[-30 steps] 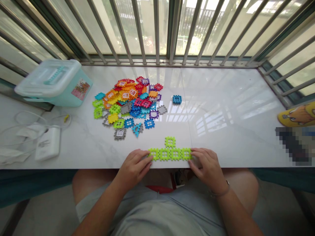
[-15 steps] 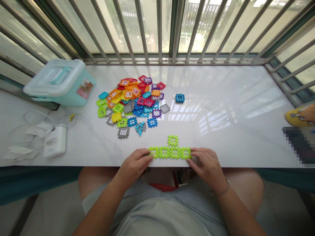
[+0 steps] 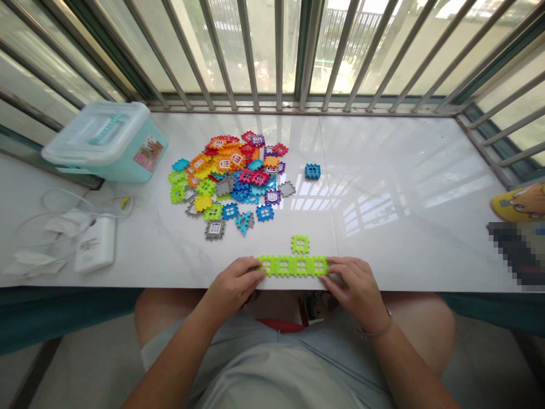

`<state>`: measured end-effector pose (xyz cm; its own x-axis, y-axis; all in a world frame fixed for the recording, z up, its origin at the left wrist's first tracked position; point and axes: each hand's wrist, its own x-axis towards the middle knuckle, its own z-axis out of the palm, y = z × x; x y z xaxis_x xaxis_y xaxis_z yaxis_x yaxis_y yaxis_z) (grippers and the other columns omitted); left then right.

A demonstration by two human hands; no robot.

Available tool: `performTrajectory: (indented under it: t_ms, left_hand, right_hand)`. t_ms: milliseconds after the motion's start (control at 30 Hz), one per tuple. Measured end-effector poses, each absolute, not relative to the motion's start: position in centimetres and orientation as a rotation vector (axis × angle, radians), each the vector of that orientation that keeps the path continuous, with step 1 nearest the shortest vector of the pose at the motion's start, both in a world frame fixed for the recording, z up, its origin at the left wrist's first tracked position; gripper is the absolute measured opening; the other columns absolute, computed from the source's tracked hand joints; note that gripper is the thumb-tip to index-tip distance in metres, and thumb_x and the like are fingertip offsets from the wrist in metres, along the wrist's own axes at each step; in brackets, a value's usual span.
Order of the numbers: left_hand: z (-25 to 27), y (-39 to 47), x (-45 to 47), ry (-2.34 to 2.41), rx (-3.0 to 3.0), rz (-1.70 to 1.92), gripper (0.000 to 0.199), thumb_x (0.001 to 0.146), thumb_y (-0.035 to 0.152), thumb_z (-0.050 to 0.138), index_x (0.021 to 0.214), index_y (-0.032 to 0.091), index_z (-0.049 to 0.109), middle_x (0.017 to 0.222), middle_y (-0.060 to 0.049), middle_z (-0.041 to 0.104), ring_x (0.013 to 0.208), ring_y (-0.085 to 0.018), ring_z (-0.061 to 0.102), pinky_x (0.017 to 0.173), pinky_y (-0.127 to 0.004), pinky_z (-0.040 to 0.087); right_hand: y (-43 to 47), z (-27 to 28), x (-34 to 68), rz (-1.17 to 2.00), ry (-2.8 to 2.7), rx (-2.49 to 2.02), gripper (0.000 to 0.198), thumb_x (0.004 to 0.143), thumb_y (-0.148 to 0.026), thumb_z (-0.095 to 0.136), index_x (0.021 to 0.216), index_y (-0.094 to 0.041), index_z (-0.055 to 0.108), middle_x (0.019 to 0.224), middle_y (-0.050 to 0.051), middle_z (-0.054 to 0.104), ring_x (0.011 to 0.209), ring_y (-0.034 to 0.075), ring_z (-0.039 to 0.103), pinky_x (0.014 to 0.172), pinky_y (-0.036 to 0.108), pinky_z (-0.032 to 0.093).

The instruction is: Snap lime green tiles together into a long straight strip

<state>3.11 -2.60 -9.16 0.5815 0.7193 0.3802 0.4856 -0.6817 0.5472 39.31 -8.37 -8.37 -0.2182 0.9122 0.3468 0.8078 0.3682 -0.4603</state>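
Observation:
A row of lime-green interlocking window tiles [image 3: 293, 266] lies along the front edge of the white table, joined edge to edge. My left hand [image 3: 238, 281] grips the row's left end between thumb and fingers. At the opposite end, my right hand [image 3: 353, 281] has its fingers and thumb closed on the last tile. Just behind the row, a single lime-green tile [image 3: 300, 244] lies flat, apart from it. Farther back, a dark blue block of tiles [image 3: 312, 171] sits alone.
A mixed heap of colourful tiles [image 3: 230, 165] spreads left of centre. Left of it stands a teal lidded box [image 3: 102, 142]. A white adapter [image 3: 96, 244] with cables lies at the left; a yellow object [image 3: 517, 203] and a blurred dark item [image 3: 517, 253] are at the right. Barred windows border the table.
The right end of the green row has moved slightly left with my right hand, and the gaps between the tiles look closed up. My left hand stays at its end.

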Motion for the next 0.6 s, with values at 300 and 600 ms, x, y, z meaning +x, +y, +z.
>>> performTrajectory:
  t_ms: [300,600]
  left_hand:
    - [-9.44,-2.83,3.09,1.008,2.389,0.848,0.024,0.104,0.014,0.069,0.125,0.023,0.076,0.125,-0.009,0.077,0.121,-0.022,0.073,0.111,-0.039,0.062]
    - [-9.62,-3.00,3.16,1.007,2.401,0.853,0.021,0.102,0.012,0.071,0.120,0.023,0.073,0.124,-0.009,0.075,0.120,-0.022,0.072,0.112,-0.040,0.061]
  right_hand:
    - [-8.25,-8.39,39.33,0.235,-2.072,-1.486,0.012,0.101,-0.030,0.078,0.106,-0.028,0.067,0.125,0.007,0.079,0.117,0.027,0.073,0.102,0.048,0.051]
    - [-8.16,-8.31,39.26,0.241,-2.074,-1.504,0.013,0.101,-0.030,0.078,0.109,-0.028,0.068,0.127,0.006,0.079,0.117,0.027,0.072,0.103,0.048,0.051]
